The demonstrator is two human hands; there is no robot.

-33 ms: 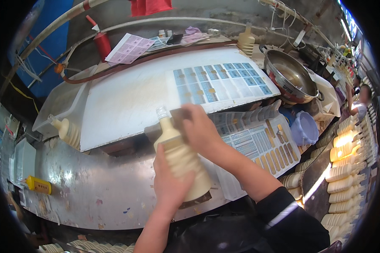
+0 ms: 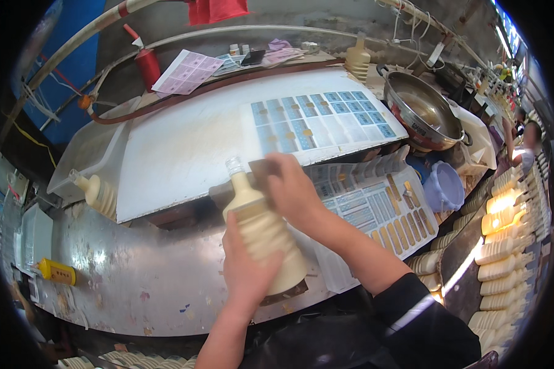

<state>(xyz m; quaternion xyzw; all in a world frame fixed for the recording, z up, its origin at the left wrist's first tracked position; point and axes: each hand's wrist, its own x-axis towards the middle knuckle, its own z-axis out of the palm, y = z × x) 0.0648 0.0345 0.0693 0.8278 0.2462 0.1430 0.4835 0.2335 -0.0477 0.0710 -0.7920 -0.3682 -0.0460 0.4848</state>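
A cream bottle (image 2: 245, 195) with a ribbed body and a clear glass-like neck leans over the metal table, its neck pointing away from me. My left hand (image 2: 247, 261) is wrapped round its lower body. At the bottle's shoulder, my right hand (image 2: 292, 187) pinches a thin, dark brown flat piece (image 2: 261, 169) that resembles a scraper. Whether this piece touches the bottle is hard to tell. A brownish band crosses the bottle just below its shoulder, and the ribs beneath look smeared by motion.
Ahead lies a white board (image 2: 184, 135) with rows of blue labels (image 2: 298, 107). Right of my hands are a tray (image 2: 406, 243) of gold strips and labels, a purple bucket (image 2: 443, 187) and a metal pan (image 2: 425, 104). Another cream bottle (image 2: 98, 190) and a yellow bottle (image 2: 56, 271) stand left.
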